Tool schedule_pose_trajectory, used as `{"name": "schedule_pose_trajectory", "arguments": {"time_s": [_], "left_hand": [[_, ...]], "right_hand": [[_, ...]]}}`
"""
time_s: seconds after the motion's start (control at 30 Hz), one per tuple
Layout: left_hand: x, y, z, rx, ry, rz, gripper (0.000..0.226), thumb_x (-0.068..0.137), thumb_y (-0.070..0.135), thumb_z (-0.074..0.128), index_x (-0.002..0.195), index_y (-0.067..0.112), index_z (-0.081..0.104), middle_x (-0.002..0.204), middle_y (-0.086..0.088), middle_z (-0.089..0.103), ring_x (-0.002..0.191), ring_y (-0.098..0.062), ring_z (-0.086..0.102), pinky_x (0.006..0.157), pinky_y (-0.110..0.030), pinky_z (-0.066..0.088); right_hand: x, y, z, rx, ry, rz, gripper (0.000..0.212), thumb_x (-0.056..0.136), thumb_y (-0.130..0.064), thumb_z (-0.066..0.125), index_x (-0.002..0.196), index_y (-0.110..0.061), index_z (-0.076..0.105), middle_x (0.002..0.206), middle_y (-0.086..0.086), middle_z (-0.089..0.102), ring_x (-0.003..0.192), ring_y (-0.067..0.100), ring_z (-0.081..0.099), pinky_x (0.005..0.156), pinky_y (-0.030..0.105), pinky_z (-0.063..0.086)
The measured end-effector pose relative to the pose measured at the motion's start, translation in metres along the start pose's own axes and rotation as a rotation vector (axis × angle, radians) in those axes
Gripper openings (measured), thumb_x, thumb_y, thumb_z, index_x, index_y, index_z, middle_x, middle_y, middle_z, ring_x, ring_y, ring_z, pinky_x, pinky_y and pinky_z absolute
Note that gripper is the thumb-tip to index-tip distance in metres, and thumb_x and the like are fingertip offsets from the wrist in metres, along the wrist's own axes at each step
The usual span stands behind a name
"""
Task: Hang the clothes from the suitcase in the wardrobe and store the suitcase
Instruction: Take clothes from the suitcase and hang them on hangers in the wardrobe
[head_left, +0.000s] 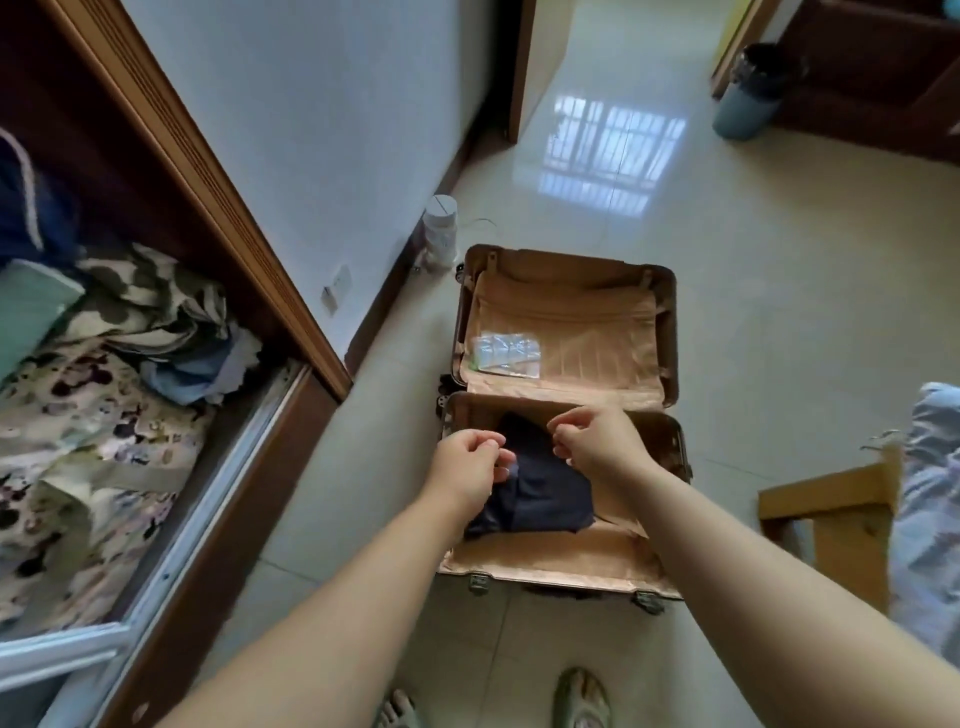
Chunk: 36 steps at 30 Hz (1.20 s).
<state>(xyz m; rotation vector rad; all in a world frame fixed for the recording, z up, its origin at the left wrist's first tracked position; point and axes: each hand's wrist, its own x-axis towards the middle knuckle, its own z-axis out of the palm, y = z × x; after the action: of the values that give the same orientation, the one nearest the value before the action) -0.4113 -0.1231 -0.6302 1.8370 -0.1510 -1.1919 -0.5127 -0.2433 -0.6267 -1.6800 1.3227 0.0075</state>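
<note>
A rose-gold suitcase (670, 332) lies open on the tiled floor, its lid half on the far side. In the near half sits a folded navy garment (545, 493). My left hand (467, 467) is at the garment's left edge with curled fingers pinching the fabric. My right hand (597, 441) is at its upper right, fingers curled onto the cloth. A clear plastic bag (506, 353) lies in the lid half. The wardrobe (218, 218) stands open on the left, with patterned bedding (93, 415) piled inside.
A white jar (440, 228) stands against the wall behind the suitcase. A bin (753, 93) is at the far right by dark furniture. A wooden stool (831, 519) and pale fabric (930, 493) are close on the right. My slippered feet (579, 696) are near the suitcase's front edge.
</note>
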Motion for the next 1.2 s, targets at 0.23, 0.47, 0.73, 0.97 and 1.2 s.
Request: {"name": "schedule_pose_trajectory", "arguments": {"time_s": [0.23, 0.47, 0.73, 0.97, 1.2], "left_hand": [[0.111, -0.13, 0.067, 0.004, 0.056, -0.188, 0.024, 0.099, 0.016, 0.041, 0.113, 0.012, 0.061, 0.097, -0.002, 0.069, 0.085, -0.017, 0.061, 0.075, -0.03, 0.049], [0.222, -0.23, 0.102, -0.007, 0.113, -0.257, 0.014, 0.098, 0.014, 0.046, 0.102, 0.02, 0.058, 0.089, 0.001, 0.063, 0.083, -0.015, 0.059, 0.069, -0.027, 0.048], [0.326, -0.302, 0.135, 0.223, 0.105, -0.172, 0.069, 0.089, 0.02, 0.063, 0.149, 0.013, 0.029, 0.149, -0.007, 0.039, 0.134, -0.026, 0.041, 0.11, -0.036, 0.036], [0.402, -0.335, 0.164, 0.38, 0.049, -0.176, 0.103, 0.084, 0.031, 0.069, 0.153, 0.022, -0.007, 0.159, -0.009, 0.016, 0.144, -0.033, 0.022, 0.116, -0.046, 0.025], [0.42, -0.349, 0.188, 0.709, 0.114, -0.02, 0.034, 0.089, 0.035, 0.06, 0.114, 0.014, 0.052, 0.127, -0.012, 0.056, 0.119, -0.036, 0.05, 0.098, -0.042, 0.042]], "right_hand": [[0.088, 0.15, 0.062, -0.133, -0.031, 0.085, 0.023, 0.093, -0.014, 0.052, 0.097, -0.017, 0.074, 0.098, 0.005, 0.071, 0.095, 0.023, 0.066, 0.087, 0.034, 0.053], [0.165, 0.261, 0.128, -0.109, -0.034, 0.166, 0.026, 0.094, -0.014, 0.048, 0.108, -0.015, 0.071, 0.11, 0.006, 0.069, 0.101, 0.025, 0.064, 0.091, 0.037, 0.053], [0.244, 0.347, 0.184, 0.011, -0.044, 0.226, 0.034, 0.09, -0.013, 0.052, 0.123, -0.014, 0.062, 0.116, 0.013, 0.067, 0.105, 0.032, 0.064, 0.095, 0.045, 0.051], [0.277, 0.387, 0.202, -0.027, -0.078, 0.174, 0.043, 0.095, -0.011, 0.052, 0.138, -0.014, 0.05, 0.14, 0.004, 0.053, 0.129, 0.021, 0.049, 0.103, 0.021, 0.034], [0.3, 0.404, 0.207, 0.028, -0.041, 0.144, 0.047, 0.095, -0.012, 0.053, 0.141, -0.013, 0.046, 0.143, 0.004, 0.05, 0.132, 0.019, 0.045, 0.108, 0.023, 0.03]]}}
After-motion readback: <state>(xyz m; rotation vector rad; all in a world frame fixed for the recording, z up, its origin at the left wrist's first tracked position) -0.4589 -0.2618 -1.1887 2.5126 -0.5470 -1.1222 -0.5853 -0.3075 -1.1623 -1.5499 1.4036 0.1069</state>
